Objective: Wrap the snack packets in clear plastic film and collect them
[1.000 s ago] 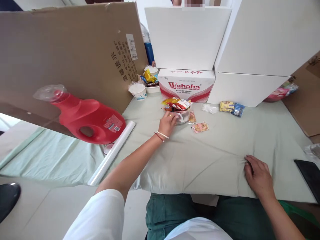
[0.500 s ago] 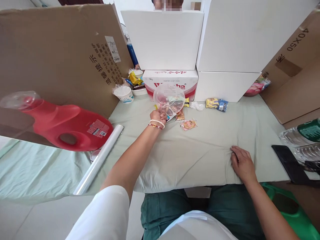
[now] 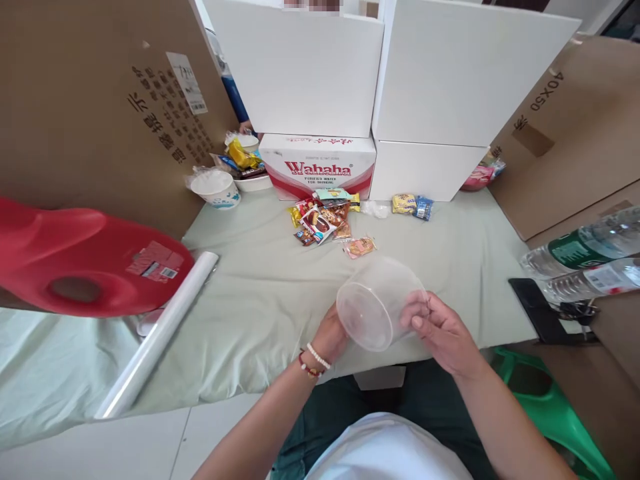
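A clear plastic tub (image 3: pixel 380 303) is tilted on its side above the table's front part, between my two hands. My left hand (image 3: pixel 334 337) grips its left side, with the fingers partly hidden behind the tub. On the other side, my right hand (image 3: pixel 440 330) closes on the rim, the thumb outside and the fingers showing through the plastic. Beyond the tub lies a pile of wrapped snacks (image 3: pixel 323 219), and one pink-wrapped snack (image 3: pixel 360 247) lies apart in front of it. A yellow packet (image 3: pixel 404 203) and a blue packet (image 3: pixel 423 208) sit further right.
A Wahaha carton (image 3: pixel 317 170) and white boards (image 3: pixel 430 73) stand at the back. To the left are a red jug (image 3: pixel 100 267), a white roll (image 3: pixel 160 333) and a paper cup (image 3: pixel 216 189). Water bottles (image 3: pixel 585 247) and a black phone (image 3: pixel 533 310) lie on the right.
My left hand has drawn the tub from the snack pile toward me. My right hand has risen from the table edge and taken hold of the tub too. The view has shifted slightly.
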### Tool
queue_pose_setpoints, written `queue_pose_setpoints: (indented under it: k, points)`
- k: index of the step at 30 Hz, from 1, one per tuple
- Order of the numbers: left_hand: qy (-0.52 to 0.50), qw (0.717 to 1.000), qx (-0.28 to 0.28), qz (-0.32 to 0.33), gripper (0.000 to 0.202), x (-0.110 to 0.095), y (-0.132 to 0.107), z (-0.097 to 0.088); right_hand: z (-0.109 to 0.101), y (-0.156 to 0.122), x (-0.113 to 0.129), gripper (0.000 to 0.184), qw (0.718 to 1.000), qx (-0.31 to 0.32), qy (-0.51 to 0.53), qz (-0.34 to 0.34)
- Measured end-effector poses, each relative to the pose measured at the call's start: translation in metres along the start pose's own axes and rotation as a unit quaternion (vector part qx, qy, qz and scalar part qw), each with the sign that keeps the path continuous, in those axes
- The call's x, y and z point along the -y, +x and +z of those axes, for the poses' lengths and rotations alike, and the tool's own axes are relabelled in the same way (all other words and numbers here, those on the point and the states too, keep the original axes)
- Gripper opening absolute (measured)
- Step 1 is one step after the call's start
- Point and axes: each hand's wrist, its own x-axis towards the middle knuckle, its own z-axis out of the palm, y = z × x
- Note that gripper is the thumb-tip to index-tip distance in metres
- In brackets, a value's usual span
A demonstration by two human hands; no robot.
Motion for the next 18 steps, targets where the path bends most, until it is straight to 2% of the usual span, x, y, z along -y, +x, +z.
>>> queue_pose_setpoints:
  k: [2,3,4,5,7,9,11,13,15,18]
  points:
    - [0.120,0.989,-0.014,0.080,0.040,-0.006,-0.007,-0.016,-0.026,0.003,0.010,0.025,0.995,-0.012,-0.093,-0.026]
    - [0.221,0.963,-0.035,0.148,0.037,-0.010,-0.010,-0.029,-0.045,0.007,0.013,0.023,0.986,-0.027,-0.161,-0.036]
    - [0.319,0.921,-0.057,0.217,0.033,-0.013,-0.014,-0.044,-0.067,0.014,0.015,0.022,0.969,-0.049,-0.239,-0.043]
    - [0.395,0.874,-0.079,0.271,0.029,-0.016,-0.018,-0.060,-0.091,0.023,0.014,0.021,0.942,-0.076,-0.322,-0.048]
    - [0.494,0.798,-0.112,0.326,0.024,-0.017,-0.026,-0.094,-0.136,0.046,0.006,0.022,0.874,-0.145,-0.460,-0.059]
    - [0.535,0.759,-0.148,0.339,0.023,-0.014,-0.035,-0.123,-0.174,0.074,-0.008,0.028,0.816,-0.192,-0.544,-0.038]
    - [0.548,0.745,-0.178,0.335,0.022,-0.012,-0.045,-0.144,-0.202,0.103,-0.023,0.032,0.775,-0.225,-0.591,-0.011]
    - [0.550,0.743,-0.205,0.322,0.019,-0.013,-0.052,-0.155,-0.222,0.132,-0.035,0.032,0.754,-0.248,-0.609,0.008]
    - [0.543,0.749,-0.230,0.303,0.018,-0.020,-0.056,-0.159,-0.234,0.162,-0.042,0.032,0.752,-0.250,-0.610,0.011]
    - [0.513,0.766,-0.263,0.284,0.019,-0.043,-0.047,-0.161,-0.241,0.201,-0.043,0.030,0.770,-0.215,-0.600,-0.006]
